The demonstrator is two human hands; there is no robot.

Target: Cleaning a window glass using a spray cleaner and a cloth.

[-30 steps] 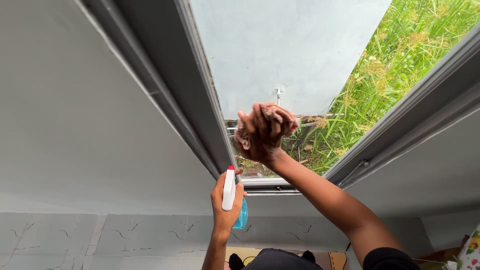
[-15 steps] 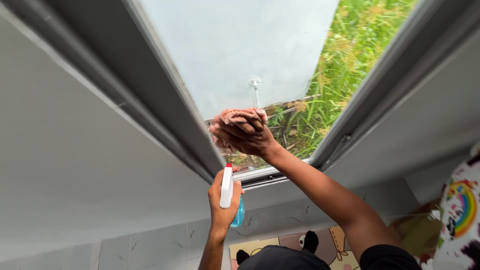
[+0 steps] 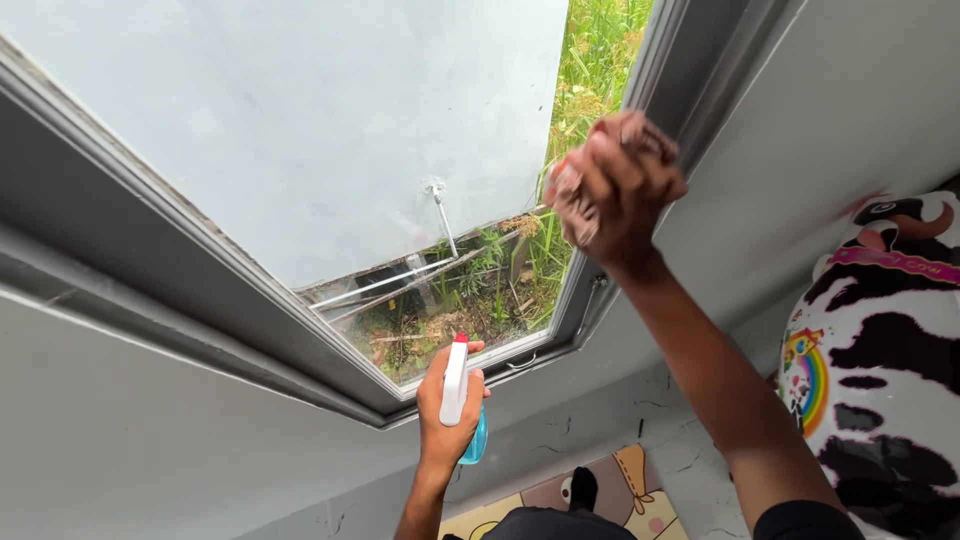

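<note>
Two hands in view, both busy. Right hand [image 3: 622, 195] is closed around a bunched pinkish-brown cloth [image 3: 570, 200], fingers wrapped over it, pressing it against the window glass [image 3: 300, 130] at the right edge of the pane, right beside the grey window frame [image 3: 660, 70]; motion blur on hand and cloth, so exact contact line with the frame is hard to tell. Right arm stretches up from lower right, black sleeve at the bottom edge. Left hand [image 3: 447, 410] is lower, near the bottom rail of the frame, gripping a spray bottle [image 3: 457, 385] upright: white trigger head with red nozzle tip on top, blue translucent body showing below the fingers. Bottle is off the glass, just under the bottom corner of the pane, well apart from the cloth. Through the glass: pale blue-grey wall outside with a small tap [image 3: 436, 195] and pipe, green grass [image 3: 600, 50] and weeds to the right and below. Grey painted interior wall surrounds the window. At far right a cow-patterned inflatable [image 3: 880, 340], black and white with a rainbow patch. At bottom, grey marbled floor tiles [image 3: 690, 470] and a cartoon-print mat [image 3: 600, 495].
</note>
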